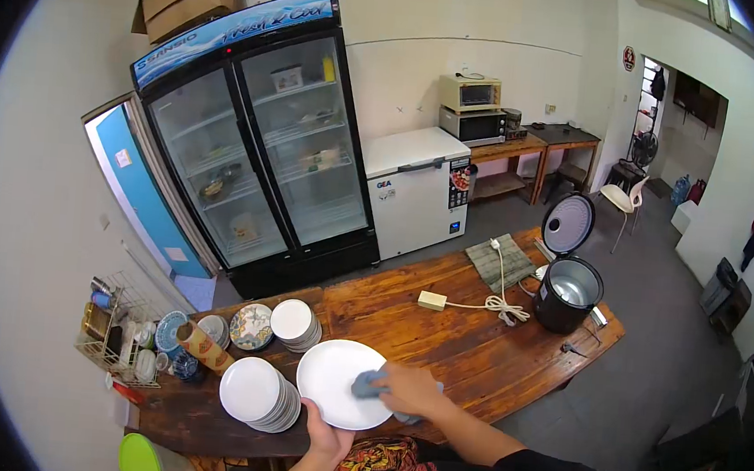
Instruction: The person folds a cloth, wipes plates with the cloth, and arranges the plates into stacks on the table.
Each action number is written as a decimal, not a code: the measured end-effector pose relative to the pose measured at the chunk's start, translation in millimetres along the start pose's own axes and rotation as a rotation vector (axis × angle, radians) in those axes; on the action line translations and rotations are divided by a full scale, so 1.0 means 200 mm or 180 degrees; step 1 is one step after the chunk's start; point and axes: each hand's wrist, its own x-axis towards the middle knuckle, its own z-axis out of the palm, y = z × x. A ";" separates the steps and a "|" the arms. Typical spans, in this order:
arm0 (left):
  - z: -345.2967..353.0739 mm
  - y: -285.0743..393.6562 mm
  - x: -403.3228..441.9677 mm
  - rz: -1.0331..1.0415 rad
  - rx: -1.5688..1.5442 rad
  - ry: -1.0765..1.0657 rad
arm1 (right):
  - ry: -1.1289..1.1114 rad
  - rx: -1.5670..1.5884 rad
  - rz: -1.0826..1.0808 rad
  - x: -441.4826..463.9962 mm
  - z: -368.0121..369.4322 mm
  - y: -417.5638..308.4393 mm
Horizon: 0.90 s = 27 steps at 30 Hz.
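Observation:
A large white plate (328, 375) is tilted toward me above the near side of the wooden table (406, 317). My left hand (326, 435) grips its lower rim, the thumb lying along the edge and the fingers underneath. With my right hand (411, 389) I press a blue-grey cloth (369, 385) against the plate's face; more cloth shows below the wrist. Left of the plate stands a stack of white plates (251, 391). Behind that are a second white stack (292, 321) and a patterned plate (252, 327).
A rice cooker (560, 307) with its lid up stands at the table's right end, near a cabled power strip (432, 301). A dish rack (126, 335) fills the left end. Beyond the table are a display fridge (256, 137) and a chest freezer (419, 203).

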 end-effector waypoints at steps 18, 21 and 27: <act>0.22 -0.38 0.09 -0.0018 -0.0065 0.0167 | -0.0175 0.0174 -0.1012 -0.17 -0.08 0.21; 0.22 -0.36 0.06 0.0104 -0.0025 0.0225 | -0.0260 0.0080 -0.0833 -0.17 -0.08 0.32; 0.15 -0.38 0.10 0.0160 -0.0097 0.0566 | 0.0361 -0.0290 0.0385 0.03 -0.12 0.38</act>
